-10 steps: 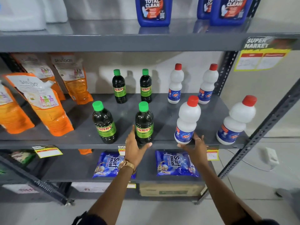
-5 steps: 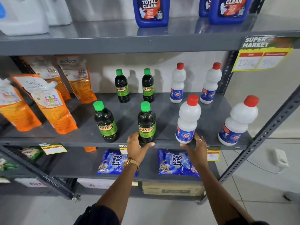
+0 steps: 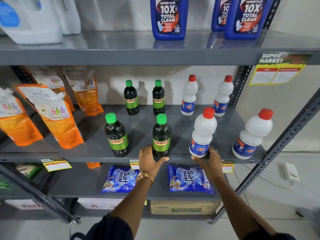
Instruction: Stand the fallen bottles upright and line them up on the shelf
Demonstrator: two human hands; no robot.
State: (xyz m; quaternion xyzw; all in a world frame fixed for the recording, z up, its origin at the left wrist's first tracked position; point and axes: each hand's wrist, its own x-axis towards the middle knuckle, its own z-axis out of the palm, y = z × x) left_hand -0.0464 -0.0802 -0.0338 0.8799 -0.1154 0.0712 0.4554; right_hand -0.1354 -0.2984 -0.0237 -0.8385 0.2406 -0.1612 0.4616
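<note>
On the grey middle shelf (image 3: 83, 151) all bottles stand upright in two rows. My left hand (image 3: 149, 160) cups the base of the front dark green-capped bottle (image 3: 161, 134) at the shelf's front edge. My right hand (image 3: 210, 161) wraps the base of the front white red-capped bottle (image 3: 202, 134), which leans slightly. Another dark bottle (image 3: 116, 135) stands to the left and another white one (image 3: 252, 135) to the right. Behind them stand two dark bottles (image 3: 131, 99) (image 3: 158, 99) and two white bottles (image 3: 189, 97) (image 3: 223, 97).
Orange refill pouches (image 3: 52, 116) lean on the shelf's left part. Blue cleaner bottles (image 3: 168, 18) stand on the upper shelf. Blue detergent packets (image 3: 121, 177) lie on the lower shelf. A slanted metal upright (image 3: 285, 144) bounds the right side.
Both hands have moved up from below the shelf edge and closed around the bases of the front dark bottle and front white bottle. The view has tilted upward.
</note>
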